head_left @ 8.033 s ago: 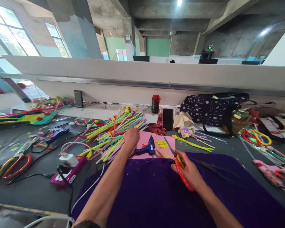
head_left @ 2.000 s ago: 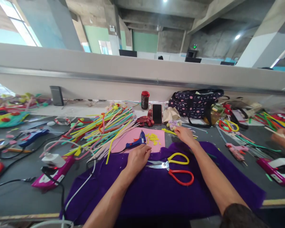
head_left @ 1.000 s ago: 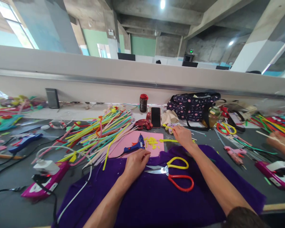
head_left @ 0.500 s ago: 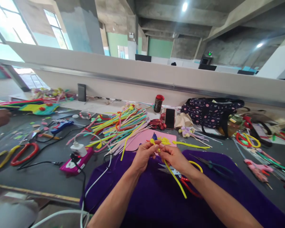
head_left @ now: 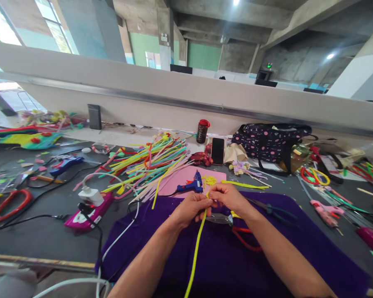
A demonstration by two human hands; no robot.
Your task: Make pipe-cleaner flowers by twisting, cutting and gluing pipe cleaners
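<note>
My left hand (head_left: 191,209) and my right hand (head_left: 228,198) meet above the purple cloth (head_left: 161,256), both pinching a yellow pipe cleaner (head_left: 195,252). Its long end hangs down toward me; its upper end is mostly hidden by my fingers. Scissors (head_left: 220,219) with red and yellow handles lie on the cloth beneath my right hand, partly covered. Just beyond my hands, a pink sheet (head_left: 168,184) carries a blue glue gun (head_left: 191,184) and small yellow cut pieces (head_left: 210,180). More yellow pipe cleaners (head_left: 245,184) lie right of the sheet.
A heap of coloured pipe cleaners (head_left: 155,161) spreads left of the sheet. Behind stand a phone (head_left: 217,151), a bottle (head_left: 202,131) and a patterned bag (head_left: 270,142). Pliers (head_left: 272,209) rest at right. A magenta power strip (head_left: 90,213) with cables sits at left.
My right hand put the scissors down on the cloth, then reached to the yellow pipe cleaners and brought one to my left hand. Its hanging end has since swung left.
</note>
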